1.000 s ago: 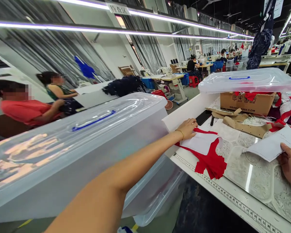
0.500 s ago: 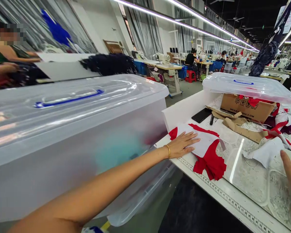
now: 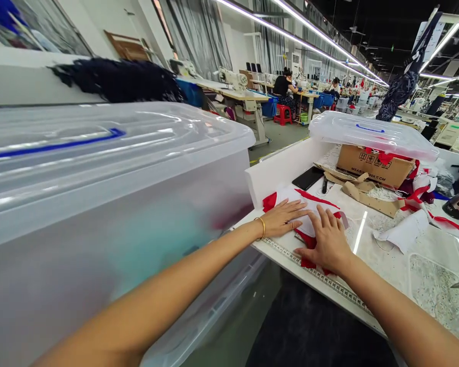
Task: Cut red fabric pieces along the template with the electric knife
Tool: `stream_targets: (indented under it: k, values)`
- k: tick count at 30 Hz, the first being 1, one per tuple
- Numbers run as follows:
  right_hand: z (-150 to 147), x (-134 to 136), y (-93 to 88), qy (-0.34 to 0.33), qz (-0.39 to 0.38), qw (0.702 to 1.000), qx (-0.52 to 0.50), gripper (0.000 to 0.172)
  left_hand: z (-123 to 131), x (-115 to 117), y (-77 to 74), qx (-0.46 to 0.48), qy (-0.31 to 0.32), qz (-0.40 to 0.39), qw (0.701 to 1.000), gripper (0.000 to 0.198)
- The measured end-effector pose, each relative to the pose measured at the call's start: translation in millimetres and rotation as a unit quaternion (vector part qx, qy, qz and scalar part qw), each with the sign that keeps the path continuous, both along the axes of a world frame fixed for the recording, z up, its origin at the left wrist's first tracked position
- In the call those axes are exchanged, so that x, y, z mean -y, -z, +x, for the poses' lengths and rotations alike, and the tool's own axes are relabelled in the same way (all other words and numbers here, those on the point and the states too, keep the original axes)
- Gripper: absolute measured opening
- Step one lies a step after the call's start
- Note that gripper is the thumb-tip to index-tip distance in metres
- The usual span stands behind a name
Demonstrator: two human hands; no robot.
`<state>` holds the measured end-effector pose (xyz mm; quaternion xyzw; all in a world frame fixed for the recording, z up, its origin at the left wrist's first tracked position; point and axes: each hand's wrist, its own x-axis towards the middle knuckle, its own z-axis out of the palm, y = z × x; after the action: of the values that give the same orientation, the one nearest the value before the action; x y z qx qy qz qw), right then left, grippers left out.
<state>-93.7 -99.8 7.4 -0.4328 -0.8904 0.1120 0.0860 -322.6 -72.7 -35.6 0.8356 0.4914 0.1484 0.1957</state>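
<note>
My left hand [image 3: 285,218] lies flat with fingers spread on a white pattern piece [image 3: 290,195], which rests over red fabric [image 3: 270,202] near the table's left corner. To its right, my right hand [image 3: 328,239] is over the same red fabric, fingers apart and fingertips touching the white piece's edge. The thumb points left across the red cloth, and part of the cloth is hidden under this hand. A measuring tape [image 3: 286,253] runs along the table's front edge, just below both hands.
A large translucent bin [image 3: 168,188] stands left of the table. Behind my hands lie a black phone [image 3: 308,178], a black pen [image 3: 325,185] and torn cardboard [image 3: 373,200]. A cardboard box [image 3: 393,172] sits under a clear lid [image 3: 375,133]. White cloth [image 3: 403,233] lies at right.
My right hand has come in from the right edge onto the red fabric beside my left hand. The left hand stays on the white piece. The view has turned to the right.
</note>
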Motion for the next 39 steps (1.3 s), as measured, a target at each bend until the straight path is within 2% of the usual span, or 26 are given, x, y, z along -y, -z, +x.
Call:
stream_targets:
  k: [3,7,10,14,18,22,27,29,32,34,36,37,38,39]
  values:
    - [4,-5,4.2,0.010,-0.004,0.999,0.035,0.074,-1,-4,0.1,0.019,-0.001,-0.004,1.000,0.057]
    - [25,-15,8.0,-0.051,0.000,0.999,0.020,0.065,-3,-8,1.0,0.031,0.014,0.009,0.999,0.064]
    - [34,-22,4.4,-0.081,0.004,0.997,0.016,0.053,-5,-10,0.4,0.020,0.025,0.011,0.999,0.075]
    - [32,-24,-4.1,-0.055,0.023,0.996,0.063,0.051,-4,-11,-1.3,-0.017,0.032,0.008,0.999,0.090]
    - [22,-24,-10.9,-0.025,0.055,0.996,0.073,0.041,-1,-9,-2.7,-0.037,0.025,0.014,0.999,0.094]
    - [14,-28,-24.9,0.000,0.081,0.995,0.058,0.033,5,-5,-2.8,0.006,-0.025,0.029,0.999,0.087]
    - [8,-32,-53.0,0.011,0.103,0.994,0.022,0.025,13,2,-0.1,0.038,-0.103,0.066,0.992,0.055]
    - [9,-34,-66.4,0.016,0.106,0.994,0.005,0.021,16,4,-2.9,0.052,-0.131,0.071,0.987,0.050]
    - [17,-38,-91.6,0.027,0.105,0.994,-0.024,0.017,21,10,-20.6,0.080,-0.153,0.066,0.983,0.046]
    - [24,-41,-112.3,0.037,0.104,0.993,-0.044,0.014,26,18,-42.8,0.099,-0.148,0.056,0.982,0.039]
    - [30,-46,-133.5,0.047,0.104,0.991,-0.068,0.011,35,31,-69.5,0.136,-0.115,0.022,0.984,0.031]
    - [33,-48,-142.9,0.050,0.100,0.990,-0.083,0.009,41,37,-82.1,0.169,-0.086,-0.011,0.982,0.029]
    - [35,-50,-150.6,0.052,0.089,0.989,-0.103,0.008,48,44,-92.8,0.250,-0.045,-0.108,0.961,0.031]
    - [38,-52,-156.1,0.054,0.078,0.988,-0.121,0.009,55,50,-100.3,0.329,-0.021,-0.211,0.920,0.033]
